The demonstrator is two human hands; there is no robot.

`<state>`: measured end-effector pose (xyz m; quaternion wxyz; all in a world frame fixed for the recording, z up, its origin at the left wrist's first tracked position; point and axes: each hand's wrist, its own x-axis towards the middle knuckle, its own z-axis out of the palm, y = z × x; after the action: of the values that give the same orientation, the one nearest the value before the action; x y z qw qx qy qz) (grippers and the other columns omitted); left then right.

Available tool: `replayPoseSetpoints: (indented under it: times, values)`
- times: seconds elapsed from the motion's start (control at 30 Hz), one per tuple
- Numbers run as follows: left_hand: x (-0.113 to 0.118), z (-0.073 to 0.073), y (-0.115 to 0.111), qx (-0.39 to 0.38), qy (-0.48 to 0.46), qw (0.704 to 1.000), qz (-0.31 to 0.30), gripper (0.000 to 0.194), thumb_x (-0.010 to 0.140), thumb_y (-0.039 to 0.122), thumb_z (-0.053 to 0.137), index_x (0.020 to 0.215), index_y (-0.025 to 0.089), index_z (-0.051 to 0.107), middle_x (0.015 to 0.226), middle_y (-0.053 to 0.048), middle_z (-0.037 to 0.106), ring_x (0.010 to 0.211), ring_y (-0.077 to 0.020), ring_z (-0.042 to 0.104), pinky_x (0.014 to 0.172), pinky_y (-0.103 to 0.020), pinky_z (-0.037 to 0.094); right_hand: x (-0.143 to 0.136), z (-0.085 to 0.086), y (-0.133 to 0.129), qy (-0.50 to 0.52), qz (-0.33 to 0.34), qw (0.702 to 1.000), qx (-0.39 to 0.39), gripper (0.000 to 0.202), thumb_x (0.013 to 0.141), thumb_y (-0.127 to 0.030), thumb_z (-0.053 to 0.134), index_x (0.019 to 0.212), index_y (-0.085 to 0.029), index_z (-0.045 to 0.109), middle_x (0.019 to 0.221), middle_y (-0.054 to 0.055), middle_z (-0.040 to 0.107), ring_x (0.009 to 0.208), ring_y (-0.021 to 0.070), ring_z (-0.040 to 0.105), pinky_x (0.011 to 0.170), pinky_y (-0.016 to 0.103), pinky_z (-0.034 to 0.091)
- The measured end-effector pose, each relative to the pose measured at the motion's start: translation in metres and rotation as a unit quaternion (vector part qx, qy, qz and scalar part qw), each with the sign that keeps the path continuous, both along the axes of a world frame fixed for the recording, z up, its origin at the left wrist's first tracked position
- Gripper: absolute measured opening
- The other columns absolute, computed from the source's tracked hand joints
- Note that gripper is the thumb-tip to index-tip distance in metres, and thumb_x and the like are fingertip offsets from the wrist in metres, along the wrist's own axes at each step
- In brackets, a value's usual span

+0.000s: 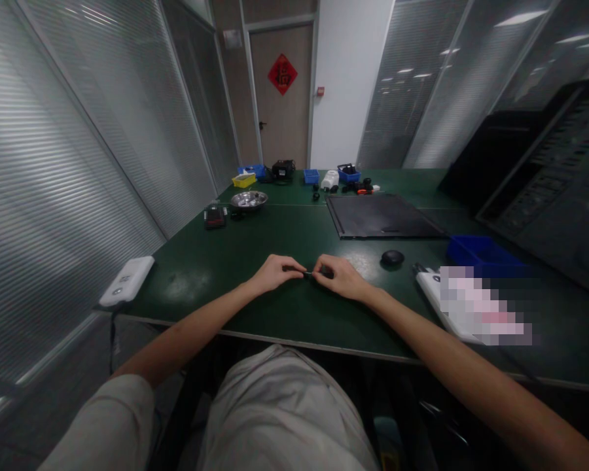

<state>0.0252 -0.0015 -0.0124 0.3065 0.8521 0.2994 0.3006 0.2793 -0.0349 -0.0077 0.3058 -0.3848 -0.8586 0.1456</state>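
Close above the green tabletop [275, 314], my two hands meet near the middle. My left hand [273, 273] is closed in a pinch, thumb against forefinger, at the left end of a small thin object [308, 273]. Pinched as well, my right hand [342, 277] has its fingertips at the right end of the same object. It is dark with a paler glint, too small and too covered by the fingers for its kind to show. To the right of my right hand lies a rounded black thing [392, 258] like a computer mouse.
A flat dark panel [385, 217] lies beyond my right hand. Rightward are a blue bin [481, 252], a white device [439, 304] partly blurred out, and large dark equipment [559, 176]. Another white device [127, 280] sits at the left edge; a metal dish [249, 201] stands behind.
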Motion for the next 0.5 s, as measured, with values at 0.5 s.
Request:
replayPoseSetpoints:
  times: [0.5]
  values:
    - [-0.0001,0.0055,-0.0004,0.005,-0.038,0.999,0.014,0.023,0.094,0.037,0.067,0.103,0.02,0.08,0.109,-0.009,0.075,0.096,-0.0198,0.068,0.084,-0.031,0.052,-0.0004,0.0005,-0.0015,-0.028,0.01,0.999,0.019,0.005,0.093,-0.028,0.061,0.094,-0.024,0.063,0.092,0.001,0.066,0.078,0.0155,0.06,0.07,0.026,0.042]
